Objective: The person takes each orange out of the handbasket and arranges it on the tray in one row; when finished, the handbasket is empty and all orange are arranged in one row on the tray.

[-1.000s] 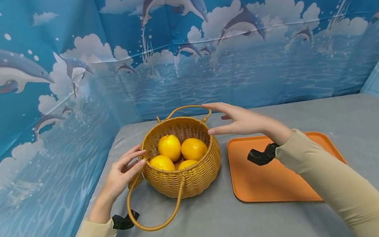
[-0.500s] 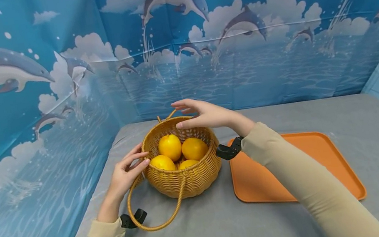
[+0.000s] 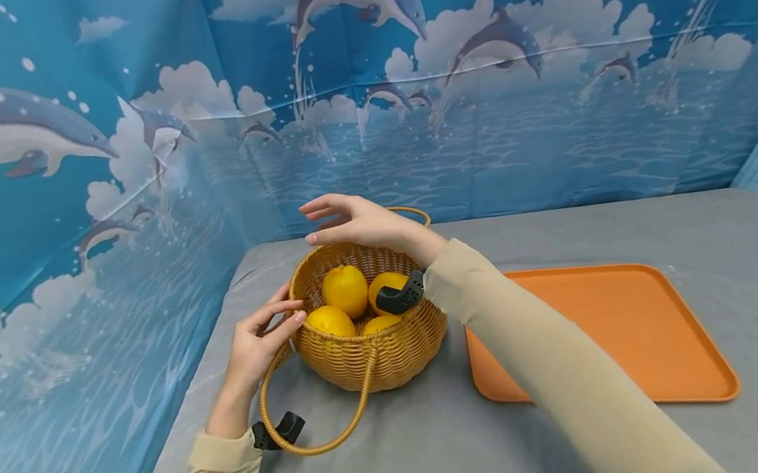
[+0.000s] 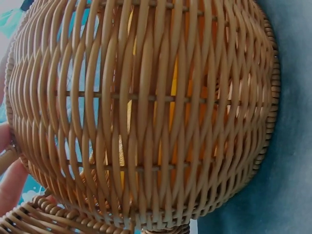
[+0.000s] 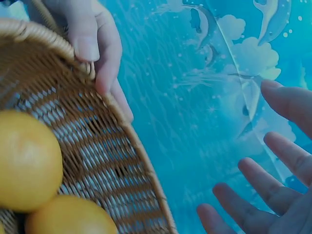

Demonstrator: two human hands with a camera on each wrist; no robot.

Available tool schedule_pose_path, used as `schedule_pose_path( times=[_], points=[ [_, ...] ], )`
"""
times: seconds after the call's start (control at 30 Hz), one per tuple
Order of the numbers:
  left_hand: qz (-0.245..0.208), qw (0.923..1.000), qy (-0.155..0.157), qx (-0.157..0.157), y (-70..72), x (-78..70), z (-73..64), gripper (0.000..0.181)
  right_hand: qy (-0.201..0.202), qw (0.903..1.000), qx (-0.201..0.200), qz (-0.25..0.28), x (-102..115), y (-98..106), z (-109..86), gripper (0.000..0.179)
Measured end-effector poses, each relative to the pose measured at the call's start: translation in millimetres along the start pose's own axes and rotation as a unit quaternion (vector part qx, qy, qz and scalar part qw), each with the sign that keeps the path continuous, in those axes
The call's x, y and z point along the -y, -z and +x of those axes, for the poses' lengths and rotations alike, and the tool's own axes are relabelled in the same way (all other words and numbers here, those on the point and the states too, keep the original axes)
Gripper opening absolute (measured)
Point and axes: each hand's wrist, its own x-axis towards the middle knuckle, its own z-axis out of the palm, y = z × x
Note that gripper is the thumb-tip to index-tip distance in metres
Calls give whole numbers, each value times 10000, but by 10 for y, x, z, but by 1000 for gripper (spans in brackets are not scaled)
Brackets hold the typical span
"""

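Note:
A round wicker basket (image 3: 371, 366) stands on the grey table, holding several yellow-orange fruits (image 3: 344, 290) that look like oranges. My left hand (image 3: 253, 350) holds the basket's left rim; in the right wrist view its thumb (image 5: 87, 48) and fingertips lie right over the woven edge. Above the basket's far side is my right hand (image 3: 363, 224), fingers spread and slightly bent, with nothing in it. The right wrist view shows those fingers apart from the basket. One looped handle (image 3: 325, 449) hangs toward me; the far handle (image 3: 412, 210) is partly hidden behind my right hand.
An orange tray (image 3: 616, 330) lies on the table (image 3: 434, 463) to the right of the basket, partly covered by my right sleeve. A blue dolphin-print curtain (image 3: 521, 135) rises behind the table and along its left side.
My right hand has moved left, from the basket's right rim and far handle across to above its far left side. The left hand stays at the left rim, and the basket has stayed put.

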Motion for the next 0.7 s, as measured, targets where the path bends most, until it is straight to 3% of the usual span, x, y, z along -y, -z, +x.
schedule_pose_path(
  times=[0.1, 0.23, 0.5, 0.7],
  points=[
    [-30, 10000, 12, 12, -31, -47, -10, 28, -119, 9995, 23, 282, -80, -62, 63, 51],
    [-123, 9999, 18, -13, -32, 69, 16, 27, -515, 9970, -95, 562, -269, -126, 114, 46],
    [-67, 9998, 114, -121, -6, 149, 28, 37, -1024, 9947, -41, -128, -500, -206, 174, 43],
    [-35, 9997, 188, -136, -38, -43, -11, 34, -1130, 9917, 300, -532, -546, -181, 174, 49]
  ],
)
